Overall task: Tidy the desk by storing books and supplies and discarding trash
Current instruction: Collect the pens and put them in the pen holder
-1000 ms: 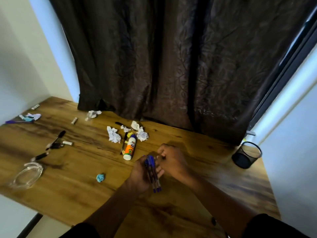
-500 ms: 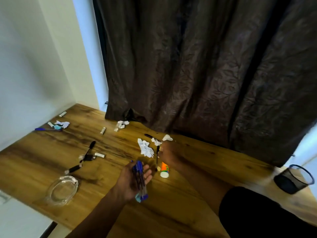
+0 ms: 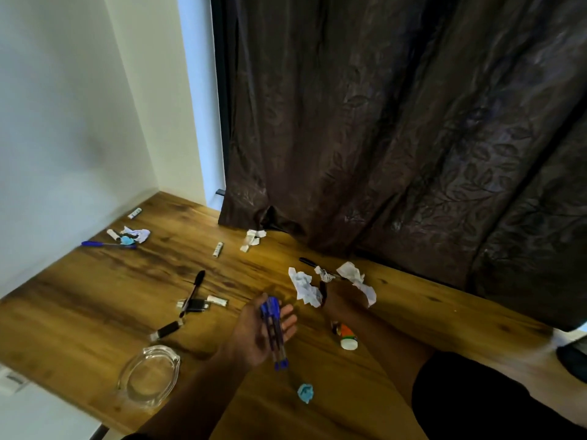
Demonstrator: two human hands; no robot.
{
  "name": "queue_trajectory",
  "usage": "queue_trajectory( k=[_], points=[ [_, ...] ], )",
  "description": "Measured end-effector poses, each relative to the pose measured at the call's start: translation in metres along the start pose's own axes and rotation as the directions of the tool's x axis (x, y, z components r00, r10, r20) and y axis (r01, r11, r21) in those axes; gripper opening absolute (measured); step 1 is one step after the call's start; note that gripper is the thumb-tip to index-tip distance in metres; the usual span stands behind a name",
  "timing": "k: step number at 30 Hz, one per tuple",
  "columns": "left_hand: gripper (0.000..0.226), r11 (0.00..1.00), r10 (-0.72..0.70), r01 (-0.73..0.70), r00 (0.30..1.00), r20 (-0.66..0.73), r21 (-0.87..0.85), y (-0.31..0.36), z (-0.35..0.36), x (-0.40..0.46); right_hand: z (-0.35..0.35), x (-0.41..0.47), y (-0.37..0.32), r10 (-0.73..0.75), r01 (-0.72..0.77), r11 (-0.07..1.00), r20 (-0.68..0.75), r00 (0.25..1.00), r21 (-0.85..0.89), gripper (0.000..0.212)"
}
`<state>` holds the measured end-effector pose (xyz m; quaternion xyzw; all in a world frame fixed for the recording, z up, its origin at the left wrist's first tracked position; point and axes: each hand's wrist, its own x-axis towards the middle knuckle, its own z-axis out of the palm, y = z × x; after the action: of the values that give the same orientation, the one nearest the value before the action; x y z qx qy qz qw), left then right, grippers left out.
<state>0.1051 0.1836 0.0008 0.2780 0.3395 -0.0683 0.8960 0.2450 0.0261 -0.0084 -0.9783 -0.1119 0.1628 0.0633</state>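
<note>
My left hand (image 3: 263, 331) is palm up over the wooden desk (image 3: 95, 300) and holds a bundle of blue pens (image 3: 273, 328), whose ends stick out below the palm. Past the orange-and-white glue bottle (image 3: 347, 336), my right hand (image 3: 343, 301) grips a black pen (image 3: 323, 292) between two crumpled white papers (image 3: 306, 289) (image 3: 359, 281). The hand is dark and blurred. A small blue paper ball (image 3: 305, 392) lies near the front edge.
A glass ashtray (image 3: 149, 376) sits front left. Behind it lie a black pen (image 3: 193, 290) and a marker (image 3: 166, 330). A blue pen (image 3: 108, 244) and paper scraps (image 3: 136, 235) lie by the left wall. A dark curtain (image 3: 381, 154) hangs behind. A black cup (image 3: 575, 360) shows at the right edge.
My right hand left the bundle of blue pens and reached past the glue bottle to the black pen. The left hand kept the blue pens. The view swung left.
</note>
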Motion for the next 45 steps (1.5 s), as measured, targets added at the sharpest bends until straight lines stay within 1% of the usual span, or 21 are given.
queue_trajectory(
  k=[2,3,5,6,8,9,11,12,14,16,18,20,22,23,27,29,33,37,40,43,45],
  points=[
    [0.052,1.0,0.002,-0.002,1.0,-0.006,0.004,0.004,0.0,0.004,-0.017,-0.008,-0.005,0.002,-0.009,0.994,0.064,0.998,0.111,0.034],
    [0.051,1.0,0.003,-0.003,1.0,-0.008,0.003,0.006,0.001,0.007,-0.029,-0.02,-0.01,0.013,-0.021,0.993,0.065,0.998,0.117,0.031],
    [0.051,1.0,-0.001,0.001,1.0,-0.01,-0.008,0.009,0.003,0.014,-0.041,-0.028,-0.016,0.037,-0.036,0.994,-0.011,0.999,0.099,0.03],
    [0.052,1.0,-0.005,0.005,1.0,-0.009,-0.016,0.01,0.004,0.018,-0.046,-0.035,-0.022,0.037,-0.031,0.997,-0.073,0.997,0.076,0.035],
    [0.054,1.0,-0.014,0.015,1.0,0.014,-0.023,0.01,0.008,0.025,-0.045,-0.039,-0.033,-0.037,0.054,0.991,-0.144,0.989,0.119,0.04],
    [0.053,0.999,-0.017,0.018,0.999,0.034,-0.027,0.01,0.011,0.028,-0.043,-0.04,-0.038,-0.09,0.114,0.981,-0.151,0.984,0.158,0.044],
    [0.051,1.0,-0.004,0.006,0.998,0.061,-0.022,0.011,0.014,0.033,-0.035,-0.038,-0.047,-0.183,0.199,0.97,-0.119,0.976,0.141,0.048],
    [0.052,1.0,0.003,-0.002,0.997,0.072,-0.022,0.011,0.015,0.034,-0.035,-0.042,-0.053,-0.214,0.225,0.967,-0.096,0.972,0.121,0.043],
    [0.055,0.996,0.0,0.008,0.996,0.084,-0.086,0.013,0.016,0.036,-0.033,-0.042,-0.06,-0.273,0.281,0.954,-0.075,0.959,0.11,0.035],
    [0.057,0.988,-0.009,0.018,0.998,0.06,-0.153,0.016,0.016,0.037,-0.037,-0.035,-0.062,-0.263,0.276,0.95,-0.103,0.959,0.147,0.03],
    [0.059,0.987,-0.002,0.004,1.0,0.011,-0.163,0.02,0.015,0.04,-0.043,-0.016,-0.058,-0.229,0.248,0.955,-0.126,0.965,0.163,0.024],
    [0.058,0.991,0.017,-0.024,0.998,-0.053,-0.131,0.025,0.008,0.047,-0.048,0.006,-0.055,-0.202,0.216,0.974,-0.167,0.965,0.069,0.021],
    [0.058,0.994,0.015,-0.023,0.997,-0.071,-0.111,0.027,0.002,0.051,-0.047,0.031,-0.053,-0.179,0.177,0.984,-0.231,0.956,-0.03,0.02],
    [0.058,0.994,0.017,-0.024,0.997,-0.069,-0.105,0.029,0.0,0.05,-0.045,0.045,-0.053,-0.174,0.162,0.984,-0.235,0.956,-0.069,0.019],
    [0.055,0.994,0.064,-0.065,0.998,-0.019,-0.088,0.033,-0.009,0.046,-0.043,0.09,-0.054,-0.148,0.125,0.968,-0.091,0.985,-0.217,0.025],
    [0.053,0.994,0.059,-0.059,0.998,-0.007,-0.092,0.037,-0.014,0.048,-0.042,0.104,-0.055,-0.148,0.13,0.96,-0.054,0.988,-0.247,0.028],
    [0.048,0.993,0.043,-0.042,0.999,0.007,-0.11,0.04,-0.021,0.053,-0.032,0.119,-0.054,-0.187,0.166,0.953,-0.058,0.981,-0.252,0.033],
    [0.043,0.986,0.034,-0.029,0.999,0.027,-0.162,0.042,-0.024,0.056,-0.028,0.127,-0.063,-0.189,0.166,0.941,-0.053,0.98,-0.295,0.035],
    [0.039,0.982,0.045,-0.039,0.999,0.029,-0.184,0.042,-0.025,0.058,-0.037,0.121,-0.078,-0.28,0.262,0.934,-0.043,0.959,-0.242,0.038],
    [0.04,0.981,0.058,-0.052,0.998,0.03,-0.186,0.042,-0.022,0.058,-0.045,0.105,-0.098,-0.451,0.428,0.891,-0.173,0.876,-0.156,0.027],
    [0.046,0.982,0.078,-0.072,0.996,0.031,-0.177,0.041,-0.021,0.057,-0.052,0.089,-0.114,-0.489,0.49,0.869,-0.259,0.833,-0.066,0.022]
  ],
)
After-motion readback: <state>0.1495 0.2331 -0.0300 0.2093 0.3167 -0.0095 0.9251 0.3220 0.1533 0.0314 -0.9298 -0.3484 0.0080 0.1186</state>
